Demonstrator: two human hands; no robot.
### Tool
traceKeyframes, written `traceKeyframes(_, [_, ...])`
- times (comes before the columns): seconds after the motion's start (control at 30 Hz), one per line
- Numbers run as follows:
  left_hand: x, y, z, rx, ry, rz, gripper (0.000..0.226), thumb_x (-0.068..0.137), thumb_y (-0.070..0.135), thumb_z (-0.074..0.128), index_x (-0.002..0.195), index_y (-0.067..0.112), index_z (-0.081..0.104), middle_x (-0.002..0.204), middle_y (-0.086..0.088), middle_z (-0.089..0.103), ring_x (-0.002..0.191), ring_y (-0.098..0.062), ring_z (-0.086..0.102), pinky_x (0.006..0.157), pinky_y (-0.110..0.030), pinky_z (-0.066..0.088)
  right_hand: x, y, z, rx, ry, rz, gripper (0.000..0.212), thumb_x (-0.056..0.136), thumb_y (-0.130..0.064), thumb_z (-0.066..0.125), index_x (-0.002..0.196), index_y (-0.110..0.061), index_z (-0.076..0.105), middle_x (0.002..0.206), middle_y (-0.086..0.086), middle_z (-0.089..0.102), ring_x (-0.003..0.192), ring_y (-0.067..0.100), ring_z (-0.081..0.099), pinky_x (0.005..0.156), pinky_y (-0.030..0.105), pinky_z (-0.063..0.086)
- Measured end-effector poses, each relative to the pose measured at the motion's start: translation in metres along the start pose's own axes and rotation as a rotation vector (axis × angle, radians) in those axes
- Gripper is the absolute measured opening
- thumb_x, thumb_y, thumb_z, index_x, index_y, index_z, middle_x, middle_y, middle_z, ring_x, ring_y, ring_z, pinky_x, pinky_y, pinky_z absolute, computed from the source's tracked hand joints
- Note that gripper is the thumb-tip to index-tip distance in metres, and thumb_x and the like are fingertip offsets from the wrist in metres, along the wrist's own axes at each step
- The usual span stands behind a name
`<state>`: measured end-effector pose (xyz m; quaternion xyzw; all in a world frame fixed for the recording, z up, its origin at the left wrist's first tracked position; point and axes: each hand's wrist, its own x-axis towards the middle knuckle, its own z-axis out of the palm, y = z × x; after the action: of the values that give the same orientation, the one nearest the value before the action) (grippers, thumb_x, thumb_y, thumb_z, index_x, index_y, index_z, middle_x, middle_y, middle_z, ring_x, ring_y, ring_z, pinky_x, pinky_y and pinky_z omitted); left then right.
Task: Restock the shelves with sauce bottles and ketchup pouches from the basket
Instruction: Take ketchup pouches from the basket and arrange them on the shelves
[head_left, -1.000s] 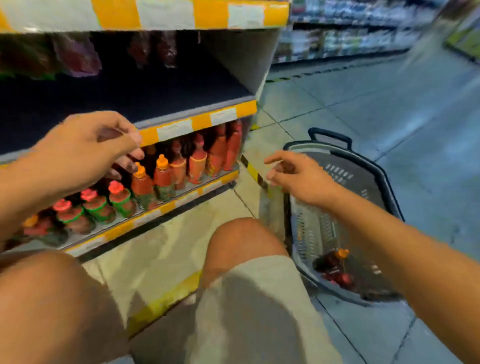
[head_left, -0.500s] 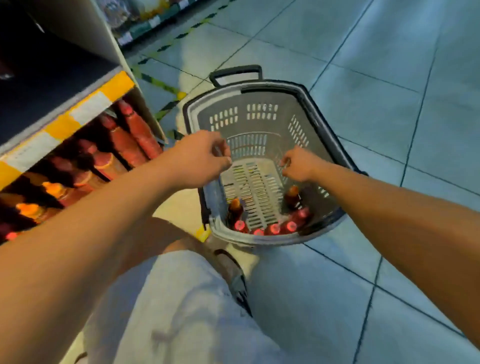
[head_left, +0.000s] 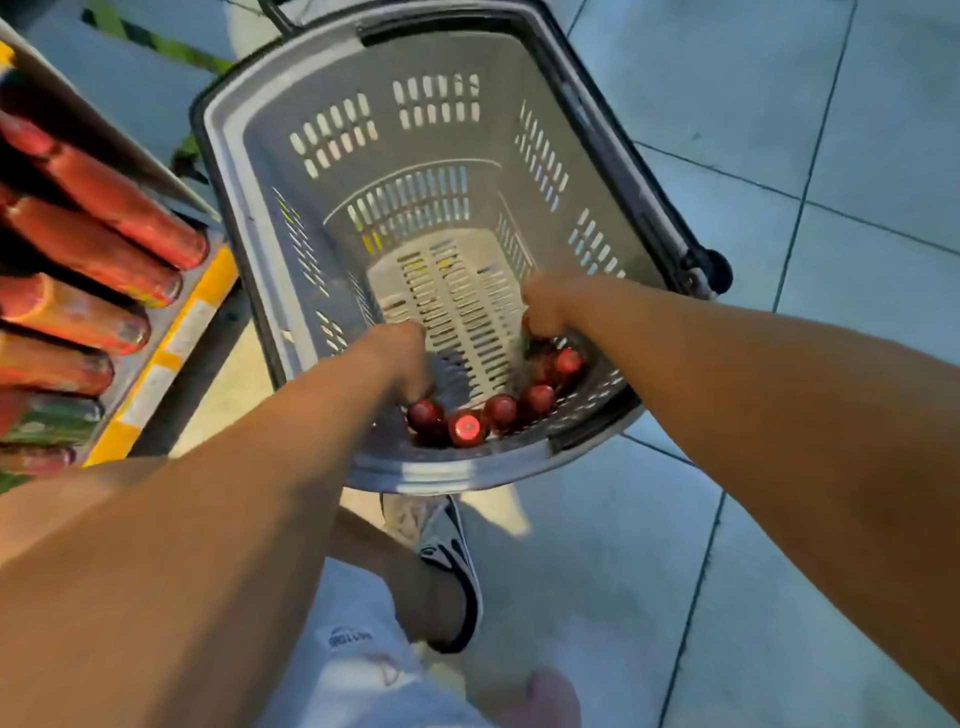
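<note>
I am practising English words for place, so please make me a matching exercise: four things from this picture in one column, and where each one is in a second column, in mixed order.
Things:
1. red bottle caps
2. shelf bottles
3. shoe
4. left hand

Places:
A. on the tile floor, just below the basket's near rim
B. lying in a row at the left edge of the view
C. clustered in the near end of the basket
D. reaching down into the basket on its left side

Pairs: 1-C, 2-B, 3-A, 4-D
</note>
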<state>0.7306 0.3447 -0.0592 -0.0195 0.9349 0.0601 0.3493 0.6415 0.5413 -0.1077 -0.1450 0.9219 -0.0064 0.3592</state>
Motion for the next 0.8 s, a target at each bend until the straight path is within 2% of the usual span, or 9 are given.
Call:
traceKeyframes(0.07, [0.01, 0.001, 0.004, 0.011, -0.028, -0.028, 0.044, 0.095, 0.016, 0.061, 0.137, 0.003, 0.054, 0.14, -0.021, 0.059, 0.13, -0.038, 0.057, 0.101, -0.037, 0.047, 0.009, -0.001, 0.005, -0.021, -0.029, 0.018, 0.03, 0.091, -0.017, 0.066, 0.117, -0.002, 0.071, 0.118, 0.02, 0.071, 0.101, 0.036, 0.069, 0.09, 0.039, 0.058])
traceKeyframes(0.2, [0.025, 0.001, 0.009, 0.032, -0.092, -0.03, 0.04, 0.096, 0.019, 0.063, 0.132, 0.003, 0.059, 0.135, -0.019, 0.063, 0.125, -0.036, 0.06, 0.096, -0.036, 0.049, 0.016, -0.004, 0.005, -0.04, -0.043, 0.042, 0.031, 0.092, -0.018, 0.072, 0.118, 0.001, 0.069, 0.116, 0.02, 0.07, 0.097, 0.034, 0.067, 0.079, 0.034, 0.051])
traceKeyframes(0.3, [0.041, -0.003, 0.015, -0.003, -0.155, -0.03, 0.035, 0.09, 0.021, 0.069, 0.12, 0.003, 0.071, 0.116, -0.015, 0.072, 0.099, -0.03, 0.067, 0.077, -0.031, 0.052, 0.021, -0.005, 0.006, -0.047, -0.087, 0.073, 0.029, 0.086, -0.014, 0.077, 0.111, 0.001, 0.071, 0.106, 0.019, 0.072, 0.089, 0.034, 0.07, 0.081, 0.039, 0.06])
traceKeyframes(0.4, [0.05, -0.003, 0.017, -0.038, -0.216, -0.052, 0.026, 0.09, 0.016, 0.068, 0.11, 0.002, 0.074, 0.098, -0.012, 0.07, 0.083, -0.025, 0.06, 0.069, -0.027, 0.045, 0.025, -0.004, 0.006, 0.068, -0.158, 0.14, 0.022, 0.083, -0.009, 0.078, 0.103, 0.0, 0.071, 0.091, 0.018, 0.074, 0.07, 0.031, 0.071, 0.066, 0.042, 0.063])
traceKeyframes(0.47, [0.054, -0.002, 0.019, -0.054, -0.264, -0.065, 0.02, 0.095, 0.017, 0.065, 0.107, 0.003, 0.073, 0.091, -0.01, 0.066, 0.084, -0.025, 0.059, 0.07, -0.028, 0.044, 0.028, -0.003, 0.006, 0.086, -0.171, 0.154, 0.021, 0.085, -0.007, 0.076, 0.104, 0.0, 0.071, 0.087, 0.021, 0.074, 0.064, 0.033, 0.072, 0.062, 0.046, 0.064])
traceKeyframes(0.53, [0.056, -0.001, 0.02, -0.024, -0.28, -0.057, 0.024, 0.098, 0.017, 0.062, 0.112, 0.001, 0.073, 0.097, -0.012, 0.065, 0.085, -0.025, 0.058, 0.066, -0.028, 0.043, 0.03, -0.003, 0.007, 0.1, -0.171, 0.153, 0.02, 0.085, -0.006, 0.072, 0.104, -0.001, 0.072, 0.087, 0.022, 0.074, 0.07, 0.036, 0.076, 0.065, 0.055, 0.064])
traceKeyframes(0.6, [0.058, -0.002, 0.022, 0.011, -0.269, -0.048, 0.026, 0.099, 0.016, 0.061, 0.116, -0.001, 0.072, 0.102, -0.014, 0.066, 0.088, -0.026, 0.06, 0.059, -0.028, 0.043, 0.031, -0.004, 0.008, 0.09, -0.191, 0.138, 0.021, 0.085, -0.006, 0.07, 0.106, -0.003, 0.073, 0.09, 0.021, 0.075, 0.077, 0.036, 0.077, 0.069, 0.057, 0.063])
traceKeyframes(0.7, [0.059, -0.005, 0.025, 0.008, -0.191, -0.016, 0.026, 0.097, 0.013, 0.063, 0.119, 0.0, 0.069, 0.116, -0.017, 0.071, 0.106, -0.031, 0.067, 0.071, -0.029, 0.045, 0.028, -0.005, 0.005, 0.11, -0.198, 0.137, 0.024, 0.088, -0.005, 0.067, 0.111, -0.005, 0.072, 0.092, 0.019, 0.076, 0.082, 0.035, 0.078, 0.072, 0.055, 0.064])
traceKeyframes(0.8, [0.054, -0.008, 0.024, 0.008, -0.157, 0.01, 0.032, 0.096, 0.012, 0.063, 0.127, 0.004, 0.064, 0.127, -0.018, 0.067, 0.118, -0.033, 0.064, 0.086, -0.032, 0.049, 0.026, -0.008, 0.003, 0.137, -0.201, 0.119, 0.026, 0.088, -0.005, 0.068, 0.113, -0.005, 0.072, 0.095, 0.019, 0.076, 0.085, 0.034, 0.078, 0.073, 0.054, 0.064])
